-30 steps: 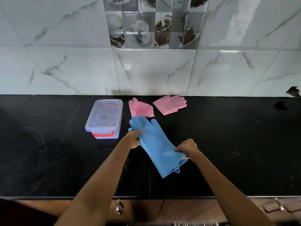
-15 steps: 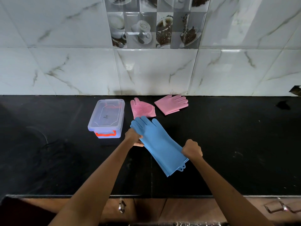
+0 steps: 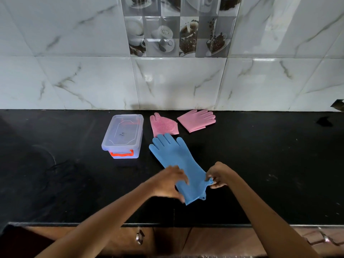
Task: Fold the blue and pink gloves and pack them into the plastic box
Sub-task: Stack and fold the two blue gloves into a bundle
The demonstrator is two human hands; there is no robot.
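Blue gloves [image 3: 176, 161] lie stacked on the black counter [image 3: 279, 164], fingers toward the wall. At the near cuff end, the left hand [image 3: 167, 183] has slid down from the glove fingers and now rests with fingers spread on the cuff's left edge, blurred with motion. The right hand [image 3: 218, 175] pinches the cuff's right corner, as it did a moment ago. Both hands at the cuff suggest the fold is about to begin. Farther back sit the closed plastic box [image 3: 123, 135] and two pink gloves [image 3: 163, 124], apparently already folded.
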